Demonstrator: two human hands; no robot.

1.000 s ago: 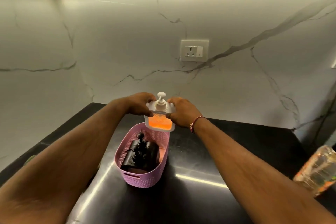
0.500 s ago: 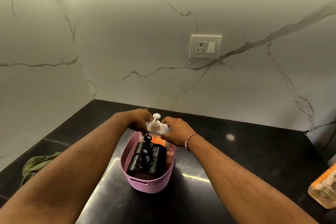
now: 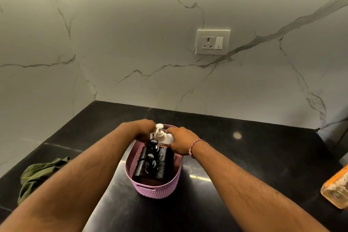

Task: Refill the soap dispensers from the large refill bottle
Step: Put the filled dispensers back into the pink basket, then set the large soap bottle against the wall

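- Wall (image 3: 131, 43): pale marble with grey veins, meeting in a corner at the left and rising behind the counter.
- Counter (image 3: 254, 156): black, glossy stone with light reflections on it. It carries every item listed below except the socket.
- Basket (image 3: 156, 190): pink, perforated and oval, standing upright near the middle of the counter with a handle slot in its near wall.
- Cloth (image 3: 37, 173): olive green and crumpled, lying on the counter at the left, well apart from the basket.
- Refill bottle (image 3: 337, 188): clear, with orange showing. It is on the counter at the far right, cut by the frame edge, well apart from the basket and touched by neither hand.
- Black dispensers (image 3: 162, 167): two, with black pump heads, standing upright side by side in the near part of the basket.
- Socket (image 3: 212, 42): white plate with one outlet and a switch, fixed to the wall above and to the right of the basket.
- Left hand (image 3: 143, 128): fingers curled on the left side of the white dispenser, gripping it.
- Right hand (image 3: 180, 140): fingers curled on the dispenser's right side, gripping it. There is a red-and-white bracelet (image 3: 194, 147) at the wrist.
- White dispenser (image 3: 160, 133): upright at the far end of the basket, between both hands, just behind the black dispensers. Its lower body is hidden, so contact with the basket floor cannot be confirmed.
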